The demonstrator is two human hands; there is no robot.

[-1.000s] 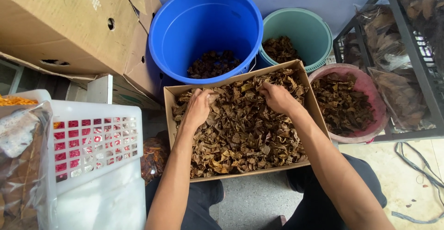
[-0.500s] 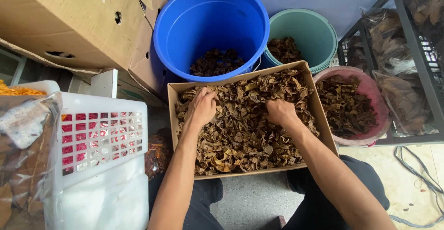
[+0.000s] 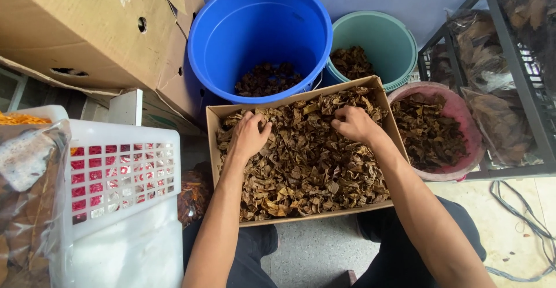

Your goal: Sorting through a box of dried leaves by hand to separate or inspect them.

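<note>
- Head view, far left: a white plastic basket (image 3: pixel 116 166) sits beside a big brown carton (image 3: pixel 87 33).
- Left hand (image 3: pixel 249 136) is down in the cardboard box (image 3: pixel 212 120), fingers curled into the dried brown leaves (image 3: pixel 307 166); whether it grips any, I cannot tell.
- Behind the box, a blue bucket (image 3: pixel 260 21) holds dark pieces.
- Right hand (image 3: pixel 354 124) rests on the leaves near the box's far edge, fingers bent loosely, not clearly pinching anything.
- Further right, a green bucket (image 3: pixel 379 36), then a pink tub (image 3: pixel 457 114), both holding leaves.
</note>
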